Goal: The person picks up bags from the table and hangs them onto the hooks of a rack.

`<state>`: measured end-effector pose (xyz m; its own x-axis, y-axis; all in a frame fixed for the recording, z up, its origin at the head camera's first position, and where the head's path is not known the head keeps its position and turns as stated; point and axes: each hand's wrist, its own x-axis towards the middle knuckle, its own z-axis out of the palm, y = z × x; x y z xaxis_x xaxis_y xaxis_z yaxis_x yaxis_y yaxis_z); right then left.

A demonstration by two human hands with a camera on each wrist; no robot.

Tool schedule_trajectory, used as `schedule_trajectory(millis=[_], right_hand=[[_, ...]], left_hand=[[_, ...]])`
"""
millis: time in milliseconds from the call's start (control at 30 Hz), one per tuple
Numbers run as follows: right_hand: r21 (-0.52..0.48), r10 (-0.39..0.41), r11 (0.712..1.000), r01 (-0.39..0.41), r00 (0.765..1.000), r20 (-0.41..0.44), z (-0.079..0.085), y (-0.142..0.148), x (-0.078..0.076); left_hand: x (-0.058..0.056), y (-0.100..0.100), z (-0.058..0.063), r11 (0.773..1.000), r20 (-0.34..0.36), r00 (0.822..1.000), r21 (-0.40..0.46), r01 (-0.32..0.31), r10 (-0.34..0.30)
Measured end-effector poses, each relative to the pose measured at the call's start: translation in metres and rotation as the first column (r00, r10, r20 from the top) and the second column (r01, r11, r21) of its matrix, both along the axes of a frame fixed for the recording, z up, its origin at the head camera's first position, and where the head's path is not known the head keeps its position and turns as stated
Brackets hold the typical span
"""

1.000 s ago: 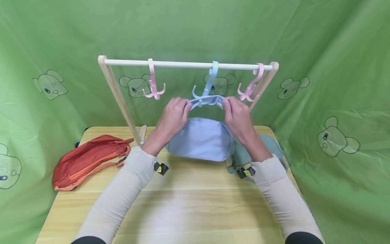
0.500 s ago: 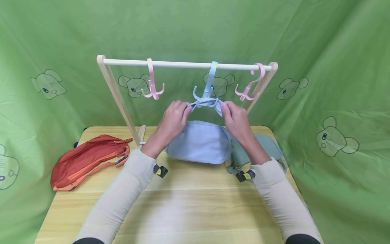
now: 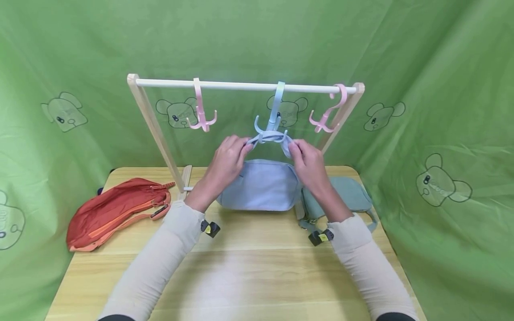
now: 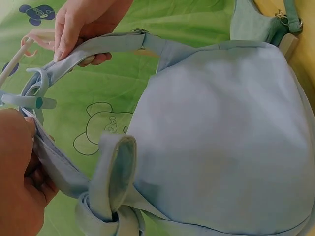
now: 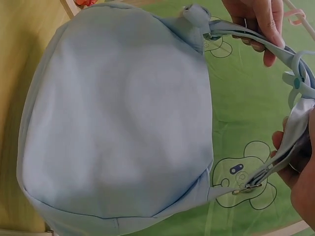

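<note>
A light blue bag [image 3: 260,187] hangs below its strap [image 3: 272,136], which passes over the prongs of a light blue hook [image 3: 275,111] on the rack's white bar. My left hand [image 3: 228,159] pinches the strap just left of the hook, and my right hand [image 3: 310,164] pinches it just right. In the left wrist view, the bag's strap [image 4: 64,172] lies across the hook's prongs, with a knotted end [image 4: 110,206] near the bag. The right wrist view shows a metal buckle [image 5: 246,188] on the strap's other side.
Two pink hooks [image 3: 202,118] [image 3: 326,120] hang from the white bar [image 3: 241,84] either side. A red bag [image 3: 116,214] lies at the table's left, a green bag [image 3: 349,196] at its right. Wooden posts [image 3: 154,129] hold the bar; a green cloth [image 3: 441,111] surrounds the table [image 3: 241,267].
Both hands have come down slightly with the strap, which now sits lower against the blue hook's prongs. The right pink hook has turned a little.
</note>
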<state>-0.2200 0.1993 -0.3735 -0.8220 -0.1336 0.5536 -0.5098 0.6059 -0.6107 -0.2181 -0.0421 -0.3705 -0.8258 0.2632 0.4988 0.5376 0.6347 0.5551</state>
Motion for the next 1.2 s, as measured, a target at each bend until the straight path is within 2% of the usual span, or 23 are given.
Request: schedule_trajectory(millis=[200, 400, 667, 967, 1200], right_hand=[[-0.02, 0.01, 1.0, -0.011, 0.999, -0.045, -0.008, 0.002, 0.002], [-0.033, 0.02, 0.999, -0.021, 0.999, -0.046, -0.015, 0.004, 0.006], [-0.028, 0.053, 0.998, -0.055, 0.995, -0.086, -0.023, 0.006, 0.009], [-0.035, 0.044, 0.998, -0.048, 0.993, -0.107, -0.034, 0.007, 0.011], [-0.049, 0.035, 0.998, -0.039, 0.995, -0.092, -0.04, 0.01, 0.014]], left_hand=[[0.003, -0.001, -0.005, 1.0, 0.007, 1.0, 0.016, 0.0, 0.0], [0.005, -0.004, -0.011, 0.999, 0.0, 1.0, 0.044, -0.005, 0.005], [0.007, -0.009, -0.017, 0.998, -0.049, 0.998, 0.061, -0.031, 0.034], [0.008, -0.013, -0.023, 0.996, -0.079, 0.995, 0.075, -0.053, 0.059], [0.008, -0.018, -0.027, 0.995, -0.093, 0.993, 0.072, -0.065, 0.071]])
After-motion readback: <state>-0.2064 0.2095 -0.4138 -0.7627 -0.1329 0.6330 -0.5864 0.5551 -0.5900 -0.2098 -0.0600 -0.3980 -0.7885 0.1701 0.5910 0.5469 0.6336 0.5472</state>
